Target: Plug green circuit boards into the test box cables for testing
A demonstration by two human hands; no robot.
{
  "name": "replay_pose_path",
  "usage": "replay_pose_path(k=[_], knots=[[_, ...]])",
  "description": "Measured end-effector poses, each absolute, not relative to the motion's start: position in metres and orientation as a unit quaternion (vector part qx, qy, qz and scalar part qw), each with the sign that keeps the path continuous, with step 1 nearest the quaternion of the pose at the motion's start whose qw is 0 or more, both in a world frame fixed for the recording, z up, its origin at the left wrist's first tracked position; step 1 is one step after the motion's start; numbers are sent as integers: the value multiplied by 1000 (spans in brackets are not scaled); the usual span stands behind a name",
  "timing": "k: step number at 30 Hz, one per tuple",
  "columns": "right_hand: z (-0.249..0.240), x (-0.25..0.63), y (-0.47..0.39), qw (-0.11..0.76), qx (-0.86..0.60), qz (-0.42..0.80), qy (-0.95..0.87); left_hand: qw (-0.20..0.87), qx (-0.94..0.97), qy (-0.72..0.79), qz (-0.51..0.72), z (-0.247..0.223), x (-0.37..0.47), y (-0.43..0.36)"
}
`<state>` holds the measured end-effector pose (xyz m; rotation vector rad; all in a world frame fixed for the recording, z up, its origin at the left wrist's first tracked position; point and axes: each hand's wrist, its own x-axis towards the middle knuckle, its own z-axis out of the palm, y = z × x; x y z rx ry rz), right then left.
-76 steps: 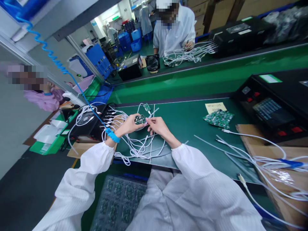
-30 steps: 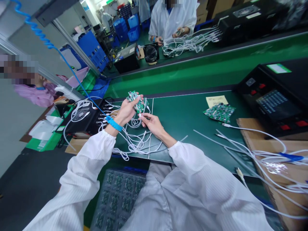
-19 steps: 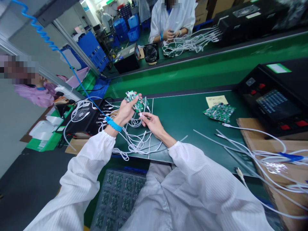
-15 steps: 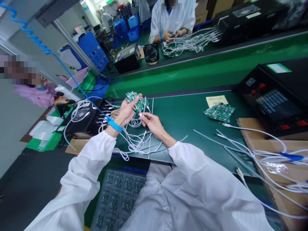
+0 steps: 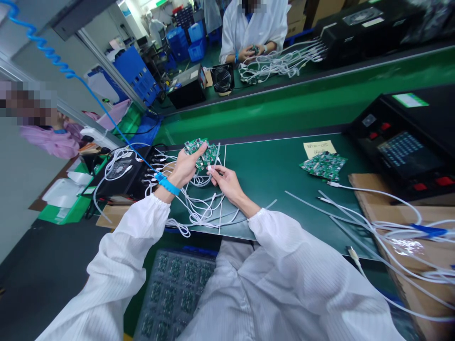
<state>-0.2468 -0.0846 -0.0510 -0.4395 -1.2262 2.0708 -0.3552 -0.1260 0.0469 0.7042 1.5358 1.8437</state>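
My left hand (image 5: 187, 166), with a blue wrist strap (image 5: 168, 183) at its wrist, grips several green circuit boards (image 5: 202, 152), thumb laid across the top. Close to the boards' lower right edge, my right hand (image 5: 226, 183) pinches a small white cable plug (image 5: 209, 168) between thumb and fingertips. Whether the plug touches a board I cannot tell. White cables (image 5: 199, 208) lie tangled on the green table (image 5: 263, 166) below both hands. They run from a black box (image 5: 122, 177) to the left.
At the right, more circuit boards (image 5: 323, 166) lie beside a yellow note (image 5: 316, 148). Farther right stand a black tester with a screen (image 5: 405, 149) and cables on cardboard (image 5: 369, 182). A clear tray of boards (image 5: 174, 293) is by my lap. Across the bench sits a co-worker (image 5: 254, 33).
The boards in my left hand have turned and fanned out a little, lying flatter. My right hand stays close with the plug, its fingers barely shifted.
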Motion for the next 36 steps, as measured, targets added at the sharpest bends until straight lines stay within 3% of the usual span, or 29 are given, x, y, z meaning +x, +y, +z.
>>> replay_pose_path(k=[13, 30, 36], knots=[[-51, -248, -83, 357, -176, 803, -444, 222, 379, 676, 592, 58, -364, -138], [-58, -245, -90, 398, -218, 757, -470, 214, 376, 708, 558, 56, -358, -140], [-62, -246, -85, 327, -189, 782, -496, 201, 407, 714, 533, 52, -361, -143]])
